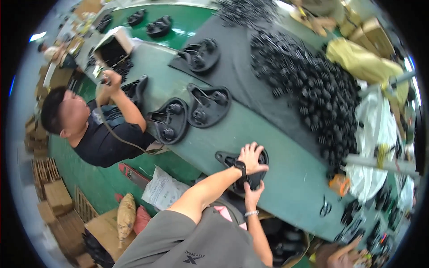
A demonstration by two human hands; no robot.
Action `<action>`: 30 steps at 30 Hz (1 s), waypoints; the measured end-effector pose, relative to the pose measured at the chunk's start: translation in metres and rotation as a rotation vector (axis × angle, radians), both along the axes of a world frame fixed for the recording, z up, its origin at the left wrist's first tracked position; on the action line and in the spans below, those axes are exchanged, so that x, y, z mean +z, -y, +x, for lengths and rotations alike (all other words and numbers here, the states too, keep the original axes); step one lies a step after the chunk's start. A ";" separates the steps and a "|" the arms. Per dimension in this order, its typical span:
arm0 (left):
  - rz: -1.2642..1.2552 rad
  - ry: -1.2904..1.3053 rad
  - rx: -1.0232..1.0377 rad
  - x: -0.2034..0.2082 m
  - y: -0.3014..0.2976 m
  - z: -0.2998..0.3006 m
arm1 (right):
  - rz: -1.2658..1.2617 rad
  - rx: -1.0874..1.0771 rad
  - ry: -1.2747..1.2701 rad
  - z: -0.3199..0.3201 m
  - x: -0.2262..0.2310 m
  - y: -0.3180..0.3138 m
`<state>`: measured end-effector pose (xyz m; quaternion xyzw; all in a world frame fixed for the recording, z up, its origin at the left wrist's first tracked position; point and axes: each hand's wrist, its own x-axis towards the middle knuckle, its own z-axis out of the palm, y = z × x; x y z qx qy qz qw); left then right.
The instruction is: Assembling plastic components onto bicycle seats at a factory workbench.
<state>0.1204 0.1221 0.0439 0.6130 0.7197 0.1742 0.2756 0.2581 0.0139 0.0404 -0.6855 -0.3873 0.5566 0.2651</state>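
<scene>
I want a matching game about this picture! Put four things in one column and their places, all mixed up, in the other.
Things
1. Black saddle-shaped piece
2. Scissors with dark looped handles
3. Large heap of small black parts
4. Stuffed white sack

Places
A. Piled on dark grey cloth
B. Lower than the flat green tabletop
C. Under the person's left hand, with the right hand at its edge
D. Lying on the green tabletop, right of both hands

Pairs: 1-C; 2-D; 3-A; 4-B
</scene>
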 end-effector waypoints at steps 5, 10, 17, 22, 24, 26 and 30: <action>-0.098 0.088 -0.275 -0.012 0.051 -0.091 | -0.008 0.021 0.011 0.018 -0.027 0.006; -0.021 -0.040 -0.451 -0.025 0.085 -0.127 | -0.112 -0.009 -0.257 0.012 -0.017 -0.010; 0.347 0.103 -0.412 0.034 0.044 -0.166 | -0.113 0.011 -0.140 -0.006 0.054 -0.054; 0.504 0.160 -0.139 0.083 0.007 -0.262 | 0.156 0.320 -0.154 -0.123 0.127 -0.149; 0.598 0.084 0.003 0.097 0.000 -0.307 | 0.260 0.452 -0.144 -0.183 0.145 -0.186; 0.618 0.006 0.178 0.104 -0.003 -0.351 | 0.353 0.548 -0.045 -0.230 0.143 -0.208; 0.558 -0.103 0.630 0.071 -0.016 -0.431 | 0.429 0.691 -0.053 -0.279 0.140 -0.200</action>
